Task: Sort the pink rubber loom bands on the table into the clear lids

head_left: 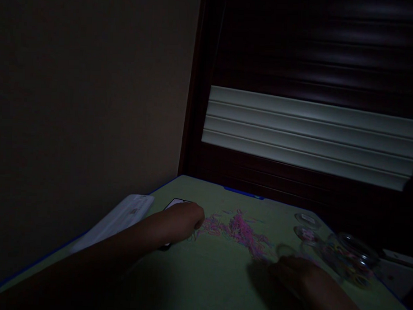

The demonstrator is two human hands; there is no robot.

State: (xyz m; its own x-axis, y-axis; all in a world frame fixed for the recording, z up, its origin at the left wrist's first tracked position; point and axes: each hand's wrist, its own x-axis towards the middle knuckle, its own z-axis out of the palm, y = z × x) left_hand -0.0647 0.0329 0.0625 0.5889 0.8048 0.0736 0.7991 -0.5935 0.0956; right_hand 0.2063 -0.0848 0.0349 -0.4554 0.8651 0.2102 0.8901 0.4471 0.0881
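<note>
A loose pile of small, thin bands, mostly pink with some pale colours, lies across the middle of the green tabletop. My left hand reaches in from the left with its fingers curled down at the pile's left edge. A few bands show just under its fingertips; what it grips is hidden. Partly covered by that hand and wrist is a phone. My right hand is low at the right end of the pile, its fingers drawn together and blurred. Whatever lies in them cannot be made out.
On the right, a clear jar holds colourful bands. Beside it are a clear lid and a small round container with pinkish contents. A long white case lies at the left edge. A wall and dark panelling stand behind the table.
</note>
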